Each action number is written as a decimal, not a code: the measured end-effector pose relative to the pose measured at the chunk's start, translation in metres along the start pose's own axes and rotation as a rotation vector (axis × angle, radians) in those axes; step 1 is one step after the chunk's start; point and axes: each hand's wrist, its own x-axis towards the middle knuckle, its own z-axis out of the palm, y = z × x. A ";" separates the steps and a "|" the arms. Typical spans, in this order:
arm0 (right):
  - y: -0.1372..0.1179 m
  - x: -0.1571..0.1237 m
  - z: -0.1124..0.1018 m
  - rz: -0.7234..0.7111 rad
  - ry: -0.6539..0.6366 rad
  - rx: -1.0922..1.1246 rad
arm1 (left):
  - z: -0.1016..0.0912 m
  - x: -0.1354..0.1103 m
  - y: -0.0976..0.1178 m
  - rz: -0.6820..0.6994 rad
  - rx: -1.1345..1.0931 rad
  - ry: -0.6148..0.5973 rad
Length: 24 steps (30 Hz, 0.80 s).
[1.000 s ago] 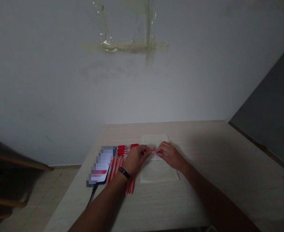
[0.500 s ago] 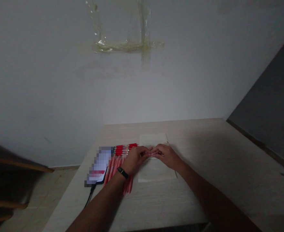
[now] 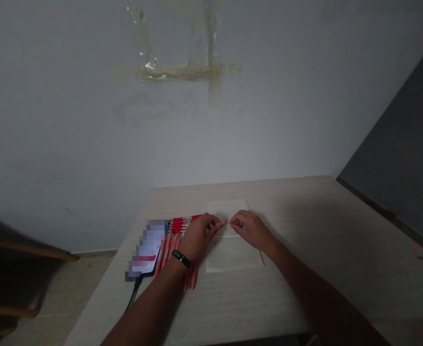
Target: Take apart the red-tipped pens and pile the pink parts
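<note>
My left hand [image 3: 201,236], with a dark band on the wrist, is closed in a pinch on a slim pink pen [image 3: 224,222], whose end pokes out past the fingertips. Just right of that end, my right hand [image 3: 250,229] has its fingers pressed together; whatever is in them is too small to make out. Beneath both hands lies a pale sheet [image 3: 233,257], flat on the table. Several pink pens [image 3: 166,250] lie side by side under and beside my left forearm. Beyond them is a row of red pens [image 3: 177,225], partly hidden by my left hand.
A phone [image 3: 148,250] with a lit, blurred screen and a black cable [image 3: 134,294] lies left of the pens. The wooden table [image 3: 327,230] meets a wall [image 3: 269,120] at the back. A thin stick-like thing [image 3: 262,258] lies along the sheet's right edge.
My hands, together at the fingertips before, are now slightly apart. The right one has shifted a little up and right, and the pink pen's end shows between them.
</note>
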 end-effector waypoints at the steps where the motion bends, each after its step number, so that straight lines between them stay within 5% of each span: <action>1: 0.003 0.000 -0.001 0.022 0.020 -0.012 | 0.000 0.000 -0.003 -0.024 0.032 0.014; 15: 0.007 0.001 -0.007 0.035 0.019 -0.083 | 0.005 0.001 -0.012 -0.162 0.139 -0.065; 24: 0.006 0.001 -0.010 0.022 -0.007 -0.090 | 0.008 0.001 -0.010 -0.105 0.126 -0.106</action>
